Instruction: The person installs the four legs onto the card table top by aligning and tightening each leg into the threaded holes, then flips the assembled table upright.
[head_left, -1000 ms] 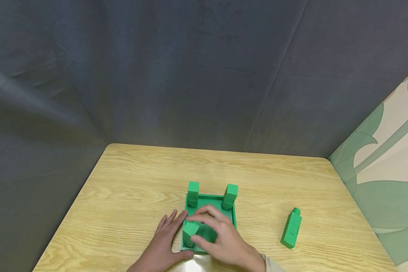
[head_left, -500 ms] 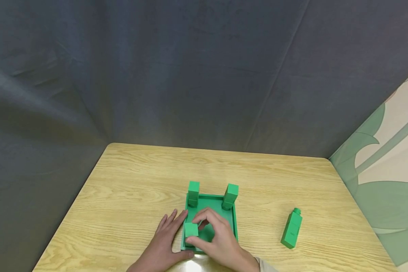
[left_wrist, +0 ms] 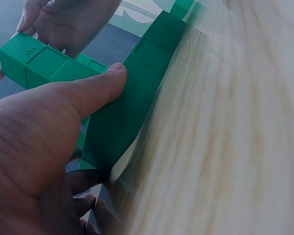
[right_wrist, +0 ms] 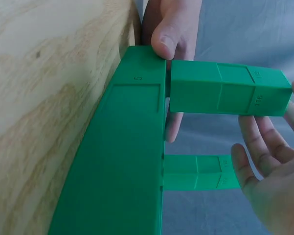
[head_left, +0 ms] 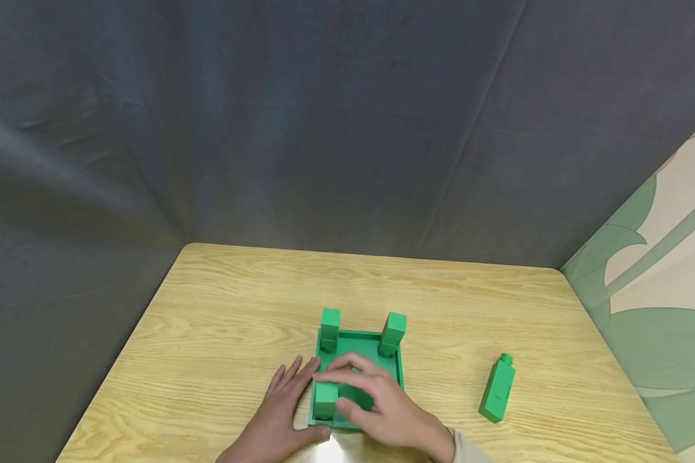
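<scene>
1. Since a second ago, the near-left green post (head_left: 326, 402) has been turned, its top now squared with the tray; since half a second ago, the right hand's (head_left: 385, 411) index finger has been straightened.
2. This post is stood upright in the near-left corner of the square green tray (head_left: 353, 347).
3. The right thumb and fingers are placed around its upper end, the index laid across the top's far edge; whether the post is gripped cannot be told.
4. The tray's near-left corner is braced by the left hand (head_left: 278, 411), fingers straight and spread along the left wall, thumb pressed to the near wall.
5. Both far corners are occupied by upright posts, far-left (head_left: 329, 328) and far-right (head_left: 392, 332).
6. A loose necked post (head_left: 496, 391) is laid on the wooden table (head_left: 237, 308), well right of the tray.
</scene>
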`<state>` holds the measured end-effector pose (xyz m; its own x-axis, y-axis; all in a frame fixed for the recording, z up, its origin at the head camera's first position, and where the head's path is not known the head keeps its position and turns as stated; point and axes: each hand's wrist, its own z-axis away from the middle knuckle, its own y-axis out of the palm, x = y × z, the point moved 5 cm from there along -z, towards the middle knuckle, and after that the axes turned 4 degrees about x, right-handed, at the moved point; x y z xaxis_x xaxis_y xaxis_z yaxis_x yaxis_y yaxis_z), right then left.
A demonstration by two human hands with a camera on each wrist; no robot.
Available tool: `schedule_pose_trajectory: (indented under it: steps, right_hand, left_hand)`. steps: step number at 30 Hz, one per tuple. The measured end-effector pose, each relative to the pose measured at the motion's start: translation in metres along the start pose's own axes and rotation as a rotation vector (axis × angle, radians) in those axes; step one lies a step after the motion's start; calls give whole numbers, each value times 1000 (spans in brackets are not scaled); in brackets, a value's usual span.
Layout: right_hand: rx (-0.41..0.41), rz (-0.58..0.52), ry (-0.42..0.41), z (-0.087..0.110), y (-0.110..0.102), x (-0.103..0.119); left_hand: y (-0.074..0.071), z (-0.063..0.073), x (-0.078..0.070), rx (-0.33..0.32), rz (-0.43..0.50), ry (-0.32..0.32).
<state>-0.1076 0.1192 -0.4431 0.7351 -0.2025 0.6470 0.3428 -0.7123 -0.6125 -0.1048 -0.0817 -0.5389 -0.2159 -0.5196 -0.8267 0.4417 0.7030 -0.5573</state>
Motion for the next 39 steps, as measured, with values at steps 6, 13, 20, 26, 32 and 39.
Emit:
schedule_pose_trajectory:
  steps: [6, 13, 20, 26, 32, 39]
  right_hand:
    - [-43, 15, 14, -2, 1, -2]
    - [-140, 67, 31, -1, 8, 0]
    - [-189, 63, 50, 0, 12, 1]
    - [-118, 50, 19, 0, 12, 1]
    - [37, -1, -5, 2, 8, -3]
    - [65, 7, 6, 3, 5, -5]
  left_hand:
    - [-1, 0, 0, -2, -4, -13]
    - [-1, 0, -2, -23, -11, -5]
    - [-2, 0, -2, -17, 4, -8]
    - [-1, 1, -1, -6, -3, -12]
    - [0, 1, -1, 8, 6, 1]
    - [0, 1, -1, 7, 5, -6]
